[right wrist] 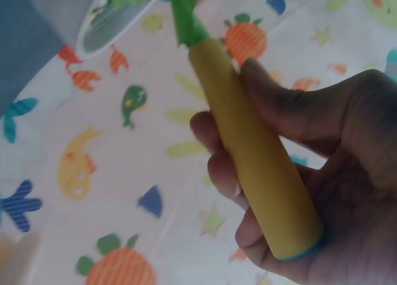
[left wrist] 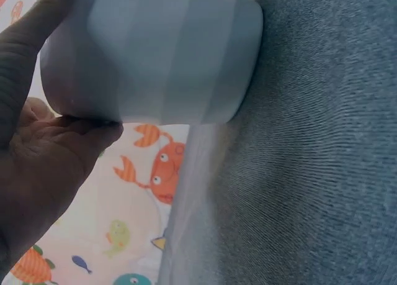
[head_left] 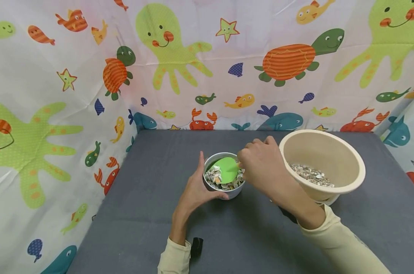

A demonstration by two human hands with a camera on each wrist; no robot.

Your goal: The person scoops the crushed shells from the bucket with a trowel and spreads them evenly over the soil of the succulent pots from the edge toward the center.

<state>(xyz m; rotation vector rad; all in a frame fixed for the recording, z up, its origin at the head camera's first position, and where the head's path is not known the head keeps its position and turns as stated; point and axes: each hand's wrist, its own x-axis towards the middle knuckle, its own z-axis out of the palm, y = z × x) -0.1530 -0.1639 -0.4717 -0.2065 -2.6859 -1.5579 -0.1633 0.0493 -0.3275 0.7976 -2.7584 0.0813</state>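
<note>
A small white pot [head_left: 233, 194] of small shells or pebbles [head_left: 213, 174] stands on the grey cloth. My left hand [head_left: 194, 192] holds its side, thumb and fingers spread around the wall; the left wrist view shows the pot's faceted side [left wrist: 173, 55] between them. In my right hand [head_left: 261, 163] is a toy shovel with a green blade [head_left: 229, 169], which lies over the pot's contents, with some pale pieces beside it. The right wrist view has the fingers curled round its yellow handle [right wrist: 254, 148]. The blade's tip is hard to make out there.
To the right stands a large cream basin [head_left: 345, 160] with similar small pieces [head_left: 311, 175] in its bottom. Grey cloth [head_left: 141, 186] covers the table. A curtain [head_left: 193, 34] printed with sea animals rises at the back and sides.
</note>
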